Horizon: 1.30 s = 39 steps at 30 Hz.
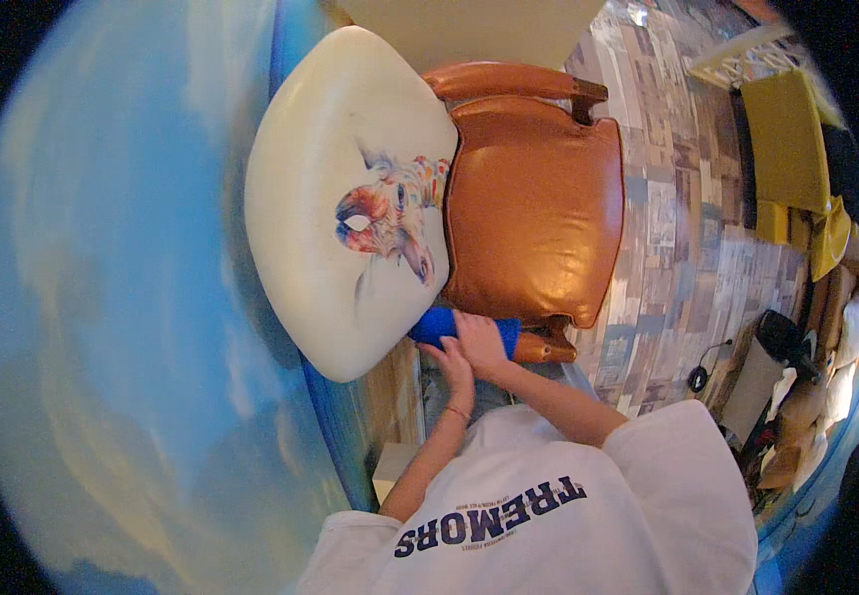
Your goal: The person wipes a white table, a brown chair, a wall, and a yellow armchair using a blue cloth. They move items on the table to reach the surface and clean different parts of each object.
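A blue cloth (435, 326) lies over the near armrest (545, 349) of a brown leather armchair. My right hand (481, 343) rests on top of the cloth and holds it against the armrest. Close beside it, my left hand (453, 366) grips the cloth's near edge, its thumb up by the right hand. Left of the hands rises the chair's cream backrest (303, 193), printed with a colourful giraffe head. The smooth brown seat cushion (537, 212) is just beyond my right hand. Part of the armrest is hidden under the cloth and hands.
The far armrest (504, 80) runs along the chair's other side. A wall painted as blue sky (139, 223) stands behind the backrest. To the right, patchwork plank flooring (660, 245) carries a black coiled cable (697, 379) and a yellow chair (786, 141). A beige surface (474, 30) lies beyond.
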Motion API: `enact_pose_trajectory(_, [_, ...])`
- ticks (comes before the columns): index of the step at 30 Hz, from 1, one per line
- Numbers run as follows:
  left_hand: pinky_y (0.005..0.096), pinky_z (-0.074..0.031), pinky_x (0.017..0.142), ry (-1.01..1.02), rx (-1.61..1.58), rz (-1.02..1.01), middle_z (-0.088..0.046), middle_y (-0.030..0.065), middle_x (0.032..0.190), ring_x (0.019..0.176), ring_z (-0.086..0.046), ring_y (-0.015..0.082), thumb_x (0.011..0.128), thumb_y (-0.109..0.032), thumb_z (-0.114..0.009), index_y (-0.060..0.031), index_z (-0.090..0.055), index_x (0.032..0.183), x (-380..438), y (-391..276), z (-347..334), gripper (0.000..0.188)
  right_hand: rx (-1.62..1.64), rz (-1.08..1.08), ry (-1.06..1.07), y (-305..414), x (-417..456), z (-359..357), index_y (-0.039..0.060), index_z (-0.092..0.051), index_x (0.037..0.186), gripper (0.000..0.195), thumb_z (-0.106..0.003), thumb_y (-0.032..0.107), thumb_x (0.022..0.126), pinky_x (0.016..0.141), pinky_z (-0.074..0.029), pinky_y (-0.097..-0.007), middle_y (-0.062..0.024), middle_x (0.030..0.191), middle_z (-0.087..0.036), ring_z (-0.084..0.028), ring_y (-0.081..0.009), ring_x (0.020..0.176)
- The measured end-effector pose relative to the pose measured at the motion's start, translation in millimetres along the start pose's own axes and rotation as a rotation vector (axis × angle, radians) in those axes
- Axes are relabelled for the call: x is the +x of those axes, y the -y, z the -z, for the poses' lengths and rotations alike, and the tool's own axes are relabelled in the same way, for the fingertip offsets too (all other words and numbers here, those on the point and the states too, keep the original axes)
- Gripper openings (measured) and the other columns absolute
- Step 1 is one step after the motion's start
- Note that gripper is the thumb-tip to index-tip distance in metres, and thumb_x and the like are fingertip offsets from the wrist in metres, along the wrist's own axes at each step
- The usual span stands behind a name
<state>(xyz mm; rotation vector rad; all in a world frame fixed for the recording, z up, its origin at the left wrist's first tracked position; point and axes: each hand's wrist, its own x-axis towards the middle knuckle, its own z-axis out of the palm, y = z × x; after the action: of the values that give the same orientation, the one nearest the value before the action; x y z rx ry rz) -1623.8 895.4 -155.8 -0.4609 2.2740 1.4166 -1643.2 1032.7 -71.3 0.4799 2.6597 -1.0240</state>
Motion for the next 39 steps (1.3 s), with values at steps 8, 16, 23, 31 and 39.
enact_pose_trajectory(8, [0.0457, -0.043, 0.119, -0.035, -0.169, 0.129, -0.053, 0.0246, 0.159, 0.139, -0.056, 0.0353, 0.114, -0.064, -0.05, 0.0106, -0.039, 0.16, 9, -24, 11, 0.088, 0.061, 0.015, 0.126, -8, 4, 3, -0.0011, -0.053, 0.15, 0.069, -0.069, 0.046, 0.102, 0.098, -0.055, -0.0505, -0.0221, 0.124, -0.069, -0.068, -0.0412, 0.116])
enact_pose_trajectory(16, [0.044, -0.054, 0.089, 0.207, -0.323, 0.411, -0.074, 0.0148, 0.113, 0.101, -0.068, 0.0264, 0.114, -0.061, -0.053, 0.0052, -0.069, 0.116, -76, -7, -53, 0.068, -0.047, -0.054, 0.225, -83, -56, 37, 0.0008, -0.06, 0.144, 0.058, -0.07, 0.041, 0.103, 0.099, -0.055, -0.0527, -0.0246, 0.123, -0.072, -0.069, -0.0437, 0.116])
enact_pose_trajectory(23, [0.0504, -0.05, 0.106, -0.265, -0.181, 0.135, -0.07, 0.0314, 0.135, 0.122, -0.067, 0.0427, 0.113, -0.064, -0.05, 0.0141, -0.062, 0.138, 26, -2, -5, 0.083, 0.152, 0.029, 0.233, 0, 20, 1, -0.003, -0.05, 0.153, 0.066, -0.064, 0.042, 0.107, 0.102, -0.056, -0.0531, -0.0295, 0.132, -0.068, -0.068, -0.0472, 0.12])
enact_pose_trajectory(31, [0.0482, -0.044, 0.116, -0.492, -0.353, 0.306, -0.058, 0.0289, 0.154, 0.138, -0.059, 0.0394, 0.114, -0.058, -0.053, 0.0088, -0.04, 0.159, -62, -18, -108, 0.082, 0.075, 0.211, 0.322, -109, -40, 21, -0.0041, -0.048, 0.153, 0.069, -0.067, 0.042, 0.106, 0.099, -0.058, -0.0524, -0.0291, 0.13, -0.068, -0.07, -0.0466, 0.117])
enact_pose_trajectory(39, [0.0453, -0.05, 0.105, -0.643, -0.545, 0.223, -0.069, 0.0204, 0.135, 0.118, -0.067, 0.0331, 0.114, -0.052, -0.059, 0.0076, -0.055, 0.142, -131, 4, -203, 0.067, 0.176, 0.241, 0.443, -194, -77, 40, -0.0076, -0.049, 0.153, 0.06, -0.062, 0.032, 0.11, 0.109, -0.052, -0.0545, -0.034, 0.138, -0.065, -0.065, -0.051, 0.125])
